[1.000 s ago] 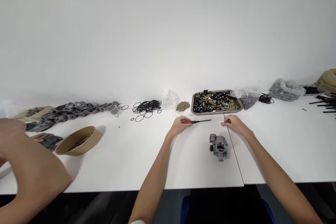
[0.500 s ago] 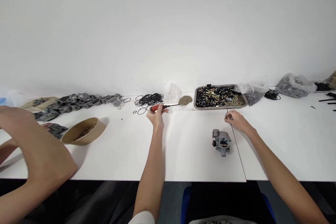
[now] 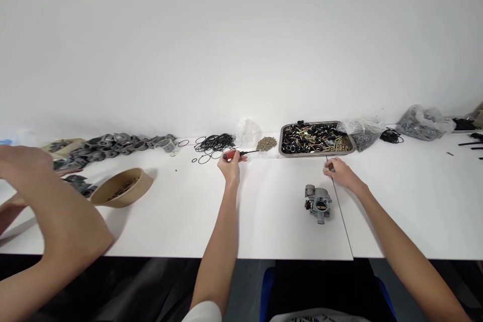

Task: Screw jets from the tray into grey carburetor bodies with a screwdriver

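Observation:
My left hand [image 3: 231,166] is closed round the red handle of a small screwdriver [image 3: 241,153], whose black shaft points right toward a little heap of brass bits [image 3: 266,143]. My right hand [image 3: 338,171] rests on the white table [image 3: 271,216] with its fingers curled in a pinch; what they hold is too small to make out. A grey metal carburettor body [image 3: 319,203] stands on the table just below and left of my right hand, touched by neither hand.
A metal tray [image 3: 316,152] of black and brass parts sits at the back, with plastic bags [image 3: 362,133] to its right. Black O-rings [image 3: 212,143], grey castings [image 3: 109,146] and a brown paper bowl [image 3: 123,188] lie left. Another person's arm [image 3: 49,221] reaches in at far left.
My left hand carried the screwdriver from the table's middle leftward and back to beside the O-rings and brass heap. My right hand stayed put.

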A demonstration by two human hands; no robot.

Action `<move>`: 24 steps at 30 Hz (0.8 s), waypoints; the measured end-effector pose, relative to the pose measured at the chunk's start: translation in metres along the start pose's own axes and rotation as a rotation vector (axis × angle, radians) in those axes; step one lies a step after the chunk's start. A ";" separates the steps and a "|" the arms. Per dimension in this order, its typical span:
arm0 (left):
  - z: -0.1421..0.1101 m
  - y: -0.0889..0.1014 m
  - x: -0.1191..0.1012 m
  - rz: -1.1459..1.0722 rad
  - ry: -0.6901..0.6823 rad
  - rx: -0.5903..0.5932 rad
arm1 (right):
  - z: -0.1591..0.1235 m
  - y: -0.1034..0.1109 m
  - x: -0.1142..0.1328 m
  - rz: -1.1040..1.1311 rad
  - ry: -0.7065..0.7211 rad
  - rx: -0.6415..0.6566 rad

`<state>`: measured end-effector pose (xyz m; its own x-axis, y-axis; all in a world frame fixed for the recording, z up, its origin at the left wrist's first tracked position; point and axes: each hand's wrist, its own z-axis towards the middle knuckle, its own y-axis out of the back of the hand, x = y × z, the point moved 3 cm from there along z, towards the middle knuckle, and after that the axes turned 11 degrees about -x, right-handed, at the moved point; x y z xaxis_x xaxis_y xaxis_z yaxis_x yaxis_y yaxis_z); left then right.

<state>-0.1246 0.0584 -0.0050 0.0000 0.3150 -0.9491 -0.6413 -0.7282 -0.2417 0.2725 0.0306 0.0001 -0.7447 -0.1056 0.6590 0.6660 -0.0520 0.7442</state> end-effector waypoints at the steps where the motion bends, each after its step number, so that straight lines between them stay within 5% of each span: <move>1: 0.000 0.000 0.000 0.000 -0.002 -0.004 | 0.000 0.000 0.001 0.032 0.003 0.003; 8: -0.001 0.002 -0.003 0.000 -0.005 -0.015 | 0.002 0.002 0.015 0.302 -0.031 -0.020; 14: 0.000 0.001 -0.004 -0.004 0.009 -0.003 | -0.026 0.023 0.051 0.602 -0.076 0.152; 24: 0.001 0.000 -0.001 -0.004 0.032 0.009 | -0.087 0.041 0.076 0.408 -0.053 0.199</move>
<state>-0.1250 0.0589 -0.0037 0.0269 0.2981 -0.9541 -0.6482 -0.7215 -0.2437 0.2464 -0.0656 0.0713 -0.4276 -0.0261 0.9036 0.8879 0.1756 0.4252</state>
